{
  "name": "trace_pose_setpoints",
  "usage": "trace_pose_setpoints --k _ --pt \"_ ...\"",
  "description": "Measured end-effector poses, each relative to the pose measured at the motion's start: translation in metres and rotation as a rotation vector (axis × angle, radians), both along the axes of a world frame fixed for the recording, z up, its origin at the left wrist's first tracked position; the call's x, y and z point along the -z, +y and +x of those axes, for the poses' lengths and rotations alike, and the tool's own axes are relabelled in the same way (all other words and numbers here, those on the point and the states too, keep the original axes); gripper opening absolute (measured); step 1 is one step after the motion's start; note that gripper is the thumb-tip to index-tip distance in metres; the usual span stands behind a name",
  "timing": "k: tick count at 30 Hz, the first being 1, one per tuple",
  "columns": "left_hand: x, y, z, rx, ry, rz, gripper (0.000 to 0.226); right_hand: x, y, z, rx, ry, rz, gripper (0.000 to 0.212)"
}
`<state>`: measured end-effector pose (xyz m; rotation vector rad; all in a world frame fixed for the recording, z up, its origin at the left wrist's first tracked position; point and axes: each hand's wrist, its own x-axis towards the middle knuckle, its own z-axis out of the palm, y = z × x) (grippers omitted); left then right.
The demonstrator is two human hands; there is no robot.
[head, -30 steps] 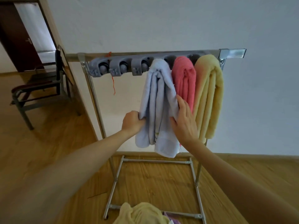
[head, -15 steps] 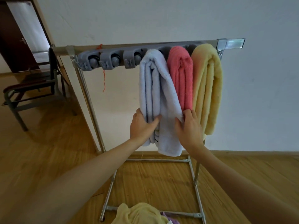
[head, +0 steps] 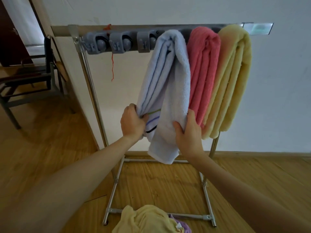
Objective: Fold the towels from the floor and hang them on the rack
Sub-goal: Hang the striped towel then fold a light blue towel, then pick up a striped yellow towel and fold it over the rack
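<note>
A folded pale blue towel hangs over the metal rack's top bar. My left hand grips its left layers low down, near the striped hem. My right hand holds the towel's right edge, thumb in front and fingers behind. To the right a pink towel and a yellow towel hang folded on the same bar. On the floor at the rack's foot lies a crumpled yellow towel with a bit of purple cloth beside it.
Grey clip holders line the bar's left half, with an orange thread dangling. The rack's base frame stands on the wooden floor against a white wall. A dark chair stands at the left by a doorway.
Both hands slid down the blue towel and now grip its lower part. The view moved closer to the rack.
</note>
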<state>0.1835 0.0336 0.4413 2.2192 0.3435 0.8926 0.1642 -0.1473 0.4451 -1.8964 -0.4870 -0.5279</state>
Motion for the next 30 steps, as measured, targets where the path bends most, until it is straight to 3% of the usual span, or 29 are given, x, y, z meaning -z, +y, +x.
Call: trace_pose_setpoints --k 8,12,17,23,27,30 --pt "-0.004 0.015 -0.01 -0.045 -0.096 0.06 0.027 0.01 0.022 0.029 0.159 -0.051 -0.233 0.036" --pt "0.002 0.006 -0.009 -0.006 -0.09 0.052 0.027 0.012 0.022 0.035 0.13 -0.078 -0.345 0.045" --pt "0.016 -0.018 -0.011 0.097 -0.041 -0.034 0.027 0.019 0.017 0.031 0.077 -0.012 -0.389 0.038" --pt "0.059 -0.026 -0.03 0.257 0.166 -0.155 0.018 0.069 0.005 0.019 0.044 0.026 -0.455 0.032" --pt "0.129 -0.021 -0.055 0.212 0.387 -0.221 0.018 0.135 -0.007 -0.003 0.014 0.237 -0.521 0.043" --pt "0.186 -0.018 -0.073 0.182 0.56 -0.2 0.018 0.196 -0.013 -0.024 -0.108 0.42 -0.739 0.049"
